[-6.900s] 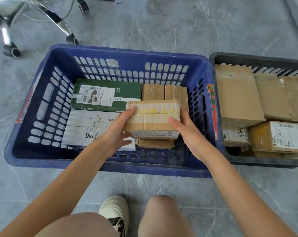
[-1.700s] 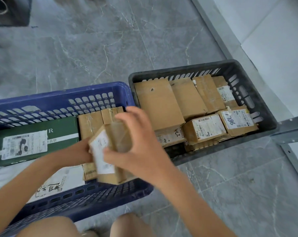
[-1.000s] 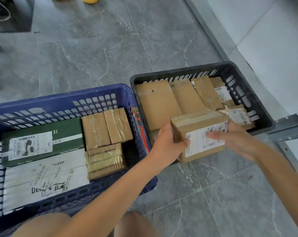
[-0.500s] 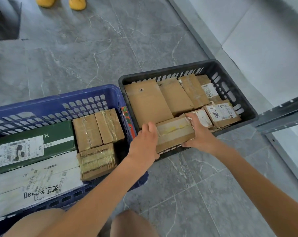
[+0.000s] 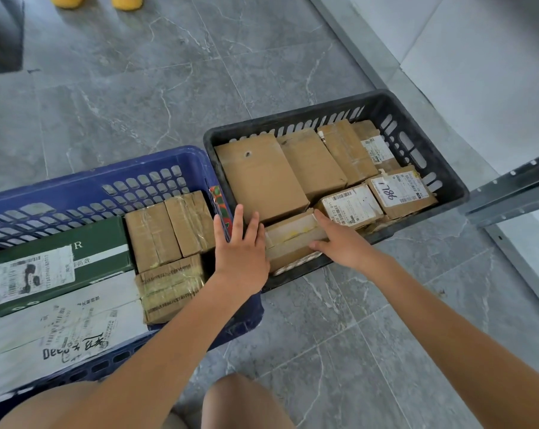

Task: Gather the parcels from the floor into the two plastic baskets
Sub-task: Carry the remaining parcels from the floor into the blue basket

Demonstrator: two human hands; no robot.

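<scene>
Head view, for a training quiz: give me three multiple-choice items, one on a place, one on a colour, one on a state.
1. Where is the taped parcel between the hands?
A. black basket
B. blue basket
C. floor

2. What colour is the long box with a white label in the blue basket?
A. red
B. green
C. yellow

3. How are the left hand fingers?
A. fisted
B. pinching a label
C. straight

Key: 1 A, it sits at the near wall of the black basket; 2 B, its top is dark green; 3 C, they lie extended beside the parcel.
</scene>
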